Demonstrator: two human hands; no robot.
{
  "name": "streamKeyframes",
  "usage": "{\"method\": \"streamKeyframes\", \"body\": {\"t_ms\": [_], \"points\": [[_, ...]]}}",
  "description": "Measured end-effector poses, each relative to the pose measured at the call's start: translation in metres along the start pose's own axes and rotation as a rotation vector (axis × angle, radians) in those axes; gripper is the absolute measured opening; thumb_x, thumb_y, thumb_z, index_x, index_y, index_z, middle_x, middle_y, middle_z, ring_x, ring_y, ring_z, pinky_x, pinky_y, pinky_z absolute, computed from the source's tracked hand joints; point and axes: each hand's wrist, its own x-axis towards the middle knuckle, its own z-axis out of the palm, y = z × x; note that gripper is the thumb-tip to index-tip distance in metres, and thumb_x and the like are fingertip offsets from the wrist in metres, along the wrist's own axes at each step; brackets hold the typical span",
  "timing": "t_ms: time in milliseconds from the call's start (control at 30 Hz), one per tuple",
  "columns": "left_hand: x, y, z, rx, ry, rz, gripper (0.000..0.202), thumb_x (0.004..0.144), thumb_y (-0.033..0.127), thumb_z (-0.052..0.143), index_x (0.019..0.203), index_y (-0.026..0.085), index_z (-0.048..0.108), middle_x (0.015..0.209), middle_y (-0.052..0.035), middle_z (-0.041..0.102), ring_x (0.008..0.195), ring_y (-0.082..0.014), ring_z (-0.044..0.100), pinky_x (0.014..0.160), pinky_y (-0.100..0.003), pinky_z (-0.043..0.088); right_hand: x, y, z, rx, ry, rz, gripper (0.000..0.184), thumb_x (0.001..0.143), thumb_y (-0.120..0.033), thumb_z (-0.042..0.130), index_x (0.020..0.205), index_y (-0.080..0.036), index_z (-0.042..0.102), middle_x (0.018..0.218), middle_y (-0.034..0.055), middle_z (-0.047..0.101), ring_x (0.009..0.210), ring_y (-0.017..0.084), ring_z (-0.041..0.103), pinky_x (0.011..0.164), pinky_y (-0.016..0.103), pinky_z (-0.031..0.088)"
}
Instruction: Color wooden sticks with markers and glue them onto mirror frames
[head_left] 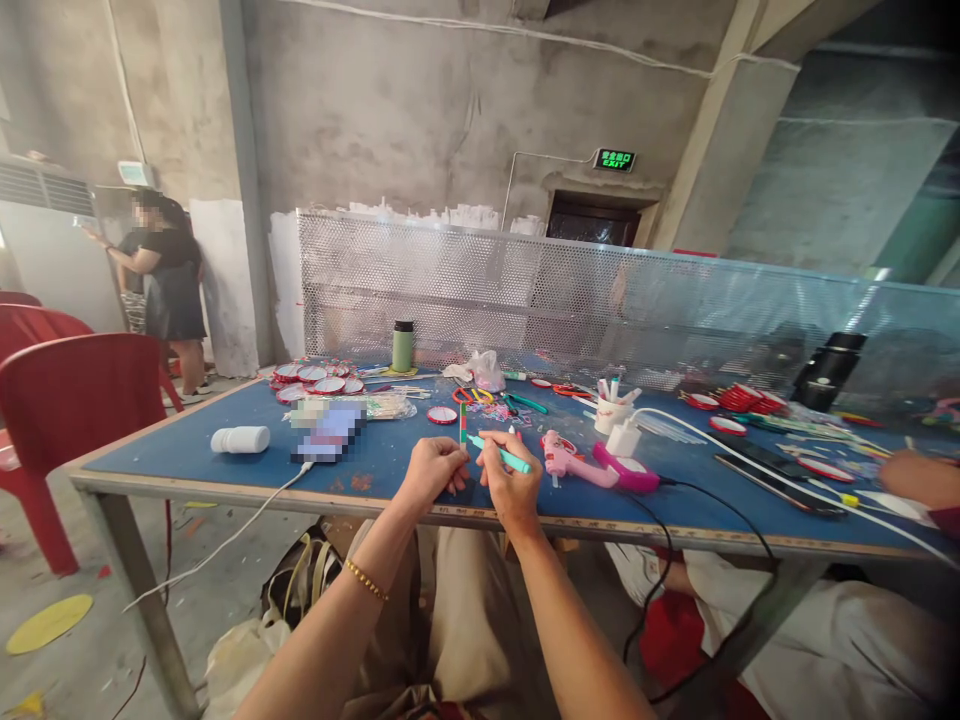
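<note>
My left hand [435, 470] pinches a thin upright stick [463, 424] banded in green and red, near the front edge of the blue-topped table. In my right hand [511, 484] is a teal marker [510, 459], its tip pointing left, close to the stick. Whether the tip touches the stick cannot be made out. Just beyond the hands lies a small round red-rimmed disc [442, 415]. A pink glue gun [574, 460] rests to the right of my right hand.
A white bottle [240, 440] and a phone [330, 432] on a cable lie left. Red-rimmed discs [328, 385], a green flask [403, 346], pliers [525, 404] and a cup of markers [613, 412] stand farther back. A perforated metal screen [450, 290] borders the table. Another person's hand [919, 478] is at right.
</note>
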Motion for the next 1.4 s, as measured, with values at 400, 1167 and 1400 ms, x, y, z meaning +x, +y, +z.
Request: {"method": "streamKeyframes", "body": {"t_ms": [400, 1167, 1400], "points": [[0.003, -0.003, -0.001, 0.003, -0.003, 0.010, 0.016, 0.082, 0.023, 0.060, 0.070, 0.013, 0.061, 0.052, 0.0007, 0.062, 0.036, -0.0079, 0.054, 0.033, -0.016, 0.036, -0.013, 0.009, -0.014, 0.039, 0.010, -0.031, 0.026, 0.097, -0.037, 0.053, 0.102, -0.019, 0.071, 0.072, 0.0004, 0.064, 0.047, 0.009, 0.055, 0.052, 0.024, 0.050], [0.002, 0.000, 0.000, -0.003, -0.003, 0.001, 0.030, 0.084, 0.039, 0.057, 0.074, 0.012, 0.066, 0.057, -0.0011, 0.061, 0.042, -0.0079, 0.054, 0.037, -0.016, 0.038, -0.014, 0.012, -0.028, 0.113, -0.113, 0.178, 0.041, 0.100, -0.046, 0.043, 0.125, -0.021, 0.064, 0.096, 0.0044, 0.068, 0.068, 0.013, 0.061, 0.062, 0.029, 0.052], [0.006, -0.004, -0.002, -0.002, -0.035, -0.056, 0.035, 0.081, 0.044, 0.061, 0.079, 0.010, 0.068, 0.063, -0.0030, 0.064, 0.046, -0.0098, 0.058, 0.042, -0.019, 0.045, -0.012, 0.018, -0.032, 0.251, -0.143, 0.366, 0.046, 0.102, -0.049, 0.039, 0.133, -0.023, 0.061, 0.109, 0.0066, 0.068, 0.069, 0.013, 0.063, 0.065, 0.031, 0.054]]}}
